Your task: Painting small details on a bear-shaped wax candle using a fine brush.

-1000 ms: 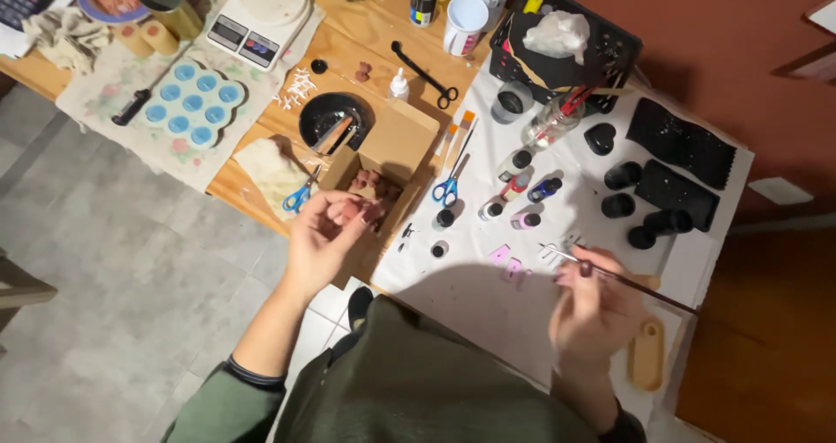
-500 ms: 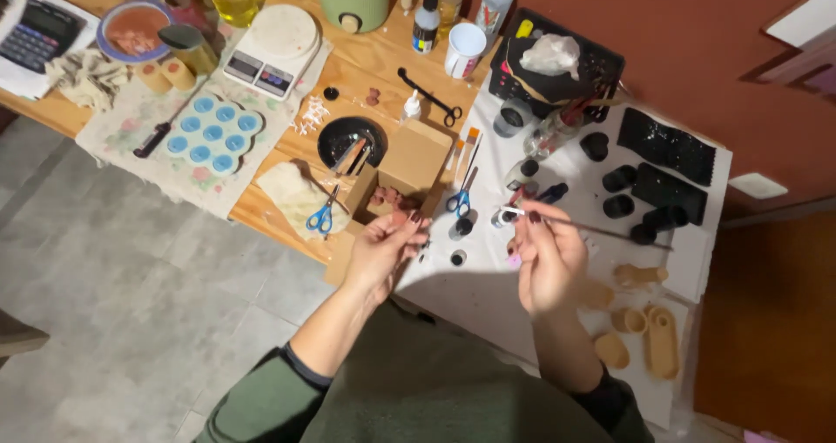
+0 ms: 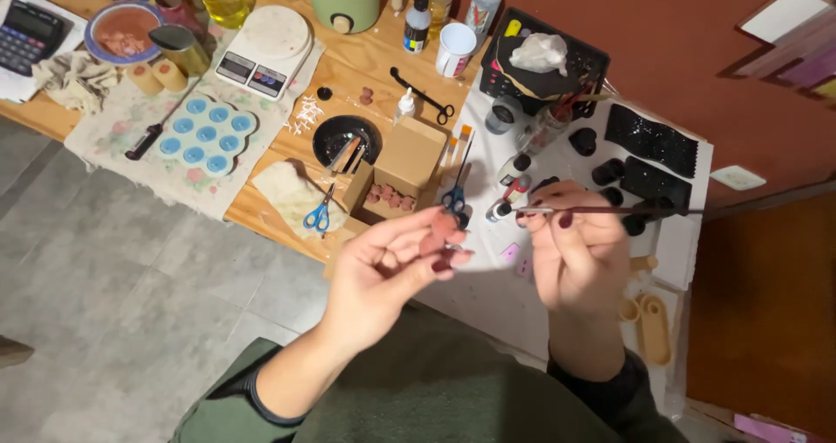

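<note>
My left hand (image 3: pixel 383 273) is raised over the table edge and pinches a small pink piece (image 3: pixel 438 231) between thumb and fingertips. My right hand (image 3: pixel 575 251) holds a thin brown paintbrush (image 3: pixel 610 210) level, its tip pointing left toward the pink piece. Just beyond my hands stands an open cardboard box (image 3: pixel 402 169) with several small pink pieces inside. Small paint bottles (image 3: pixel 514 186) stand close behind the brush tip.
Two blue-handled scissors (image 3: pixel 318 215) (image 3: pixel 455 195), a black bowl (image 3: pixel 347 138), a blue round-cavity mould (image 3: pixel 202 135), a kitchen scale (image 3: pixel 266 50), black scissors (image 3: pixel 424 95), a white mug (image 3: pixel 455 50), a black basket (image 3: pixel 544 64) and black moulds (image 3: pixel 651 140) crowd the table. Grey floor lies left.
Both hands have risen and come closer together, the left now holding the pink piece up near the brush tip. The view has shifted so the table sits further back.
</note>
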